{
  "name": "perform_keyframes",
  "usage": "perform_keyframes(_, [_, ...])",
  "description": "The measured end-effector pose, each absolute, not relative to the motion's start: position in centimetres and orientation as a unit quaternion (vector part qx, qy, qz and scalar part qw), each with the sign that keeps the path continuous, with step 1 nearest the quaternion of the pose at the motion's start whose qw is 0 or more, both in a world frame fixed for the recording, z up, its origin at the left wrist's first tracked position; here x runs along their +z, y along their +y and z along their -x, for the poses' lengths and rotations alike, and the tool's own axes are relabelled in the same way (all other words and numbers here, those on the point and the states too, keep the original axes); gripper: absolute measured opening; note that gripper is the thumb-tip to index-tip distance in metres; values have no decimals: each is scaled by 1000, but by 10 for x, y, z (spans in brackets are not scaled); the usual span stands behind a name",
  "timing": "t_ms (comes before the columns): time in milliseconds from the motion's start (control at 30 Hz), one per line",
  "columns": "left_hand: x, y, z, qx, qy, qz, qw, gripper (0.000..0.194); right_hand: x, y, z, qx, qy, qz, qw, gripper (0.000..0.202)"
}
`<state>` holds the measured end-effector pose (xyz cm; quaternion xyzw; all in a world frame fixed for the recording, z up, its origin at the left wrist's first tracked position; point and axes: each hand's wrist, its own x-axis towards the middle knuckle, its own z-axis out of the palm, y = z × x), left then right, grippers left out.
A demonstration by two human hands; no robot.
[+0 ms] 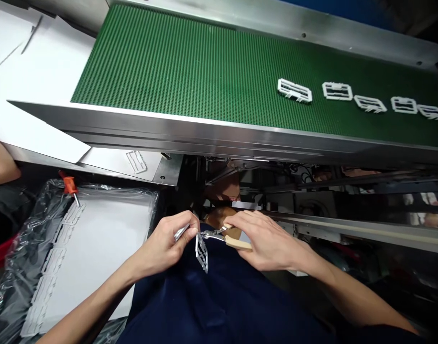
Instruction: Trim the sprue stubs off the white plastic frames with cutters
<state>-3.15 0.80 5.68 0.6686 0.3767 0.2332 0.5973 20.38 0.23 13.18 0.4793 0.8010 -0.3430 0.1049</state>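
Note:
Close to my body, my left hand (172, 239) pinches a white plastic frame part (202, 253) that hangs below the fingers. A second pale piece shows inside the same hand, partly hidden by the fingers. My right hand (267, 239) is wrapped round the cream handles of a pair of nippers (236, 242). The metal jaws of the nippers point left and meet the upper end of the frame part at my left fingertips. Whether the jaws are closed on the plastic I cannot tell.
A green ribbed conveyor belt (190, 67) with a metal side rail carries several white frames (294, 91) at right. At left, a plastic-lined box (107, 239) holds a row of similar frames (54, 260) and an orange-handled tool (69, 185). Another person's arm (2, 162) enters at far left.

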Motion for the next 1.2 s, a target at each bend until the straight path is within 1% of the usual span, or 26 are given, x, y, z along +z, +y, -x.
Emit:
perform_keyframes(67, [58, 9, 30, 226, 374, -674, 596, 18, 136, 7, -201, -324, 815, -462, 130, 45])
perform_keyframes(233, [59, 12, 28, 216, 368, -682, 594, 19, 147, 16, -199, -281, 835, -439, 177, 41])
perform_keyframes(500, [63, 15, 25, 207, 364, -691, 589, 18, 156, 26, -198, -262, 849, -408, 210, 37])
perform_keyframes(700, [63, 16, 23, 199, 356, -703, 582, 19, 164, 42, -190, -210, 879, -365, 223, 22])
perform_keyframes(800, [61, 16, 22, 203, 353, -694, 595, 20, 164, 52, -185, -231, 870, -360, 245, 13])
perform_keyframes(933, [57, 16, 21, 213, 373, -639, 638, 22, 156, 59, -190, -289, 842, -391, 233, 12])
perform_keyframes(1067, [44, 15, 23, 235, 369, -562, 702, 22, 144, 54, -213, -360, 781, -464, 213, 8])
perform_keyframes(1133, [33, 13, 22, 248, 346, -536, 729, 23, 137, 48, -226, -345, 751, -520, 214, 4])
perform_keyframes(1200, [22, 11, 19, 244, 330, -508, 757, 27, 130, 39, -236, -292, 733, -579, 205, 7])
